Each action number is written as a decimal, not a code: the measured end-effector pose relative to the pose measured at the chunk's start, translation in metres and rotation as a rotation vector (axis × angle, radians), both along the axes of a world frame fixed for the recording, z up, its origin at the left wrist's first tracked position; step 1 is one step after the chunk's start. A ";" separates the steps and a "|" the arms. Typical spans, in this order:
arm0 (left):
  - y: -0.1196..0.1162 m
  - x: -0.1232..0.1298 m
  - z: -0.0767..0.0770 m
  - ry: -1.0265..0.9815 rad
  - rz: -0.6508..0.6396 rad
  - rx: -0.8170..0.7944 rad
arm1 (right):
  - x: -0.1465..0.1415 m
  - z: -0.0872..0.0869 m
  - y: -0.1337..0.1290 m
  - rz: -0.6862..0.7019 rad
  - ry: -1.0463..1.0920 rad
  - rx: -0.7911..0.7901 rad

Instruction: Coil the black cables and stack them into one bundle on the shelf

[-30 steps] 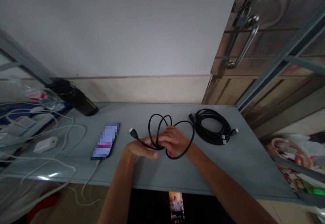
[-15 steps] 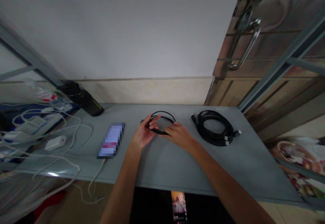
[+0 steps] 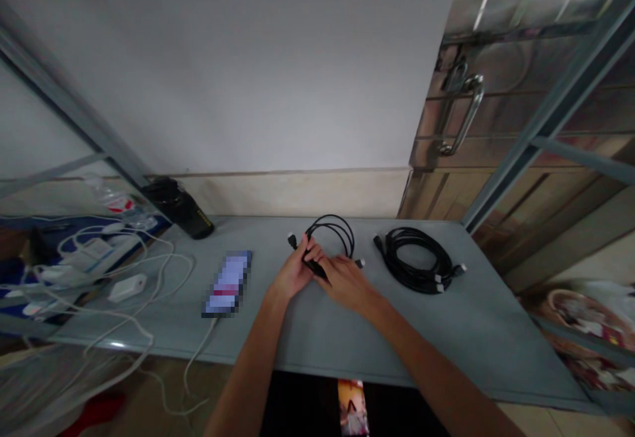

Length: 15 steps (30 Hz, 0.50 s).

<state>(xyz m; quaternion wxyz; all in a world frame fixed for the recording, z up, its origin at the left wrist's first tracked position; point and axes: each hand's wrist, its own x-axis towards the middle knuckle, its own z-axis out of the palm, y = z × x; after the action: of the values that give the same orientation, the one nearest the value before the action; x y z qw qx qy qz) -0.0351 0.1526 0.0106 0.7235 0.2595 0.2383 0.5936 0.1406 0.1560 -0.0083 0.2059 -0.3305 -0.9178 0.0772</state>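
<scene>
A thin black cable (image 3: 333, 217) is looped above the grey tabletop (image 3: 317, 351), its loops rising beyond my hands. My left hand (image 3: 294, 274) is closed on the left side of the loops, and one connector end sticks out past its fingertips. My right hand (image 3: 347, 283) grips the lower part of the same cable, its fingers touching those of my left hand. Another connector shows just right of my right hand. To the right lies a thicker coiled black cable (image 3: 397, 272) with several connector ends.
A phone (image 3: 227, 283) with a white cable lies left of my hands. Farther left are a black bottle (image 3: 186, 212), a white adapter (image 3: 127, 287), tangled white cables and a clear bottle (image 3: 122, 204). Metal posts flank the table, with a wall behind.
My hands have come closer together on the cable. Its loops now stand out farther beyond them, and connector ends show on both sides. The view has shifted a little.
</scene>
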 end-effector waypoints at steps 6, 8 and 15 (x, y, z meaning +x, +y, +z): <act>-0.003 -0.004 -0.008 0.254 -0.118 0.127 | -0.015 0.012 -0.022 -0.153 -0.129 -0.052; -0.004 -0.007 -0.011 0.238 -0.184 0.158 | 0.000 0.019 -0.020 -0.223 -0.105 0.026; 0.002 -0.015 -0.018 0.198 -0.177 0.141 | 0.122 0.040 0.013 -0.492 -0.040 0.440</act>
<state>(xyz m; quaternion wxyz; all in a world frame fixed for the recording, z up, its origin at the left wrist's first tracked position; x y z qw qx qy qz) -0.0497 0.1542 -0.0072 0.7260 0.3868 0.2424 0.5144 0.2627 0.1693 0.0316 0.2668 -0.4912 -0.8091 -0.1814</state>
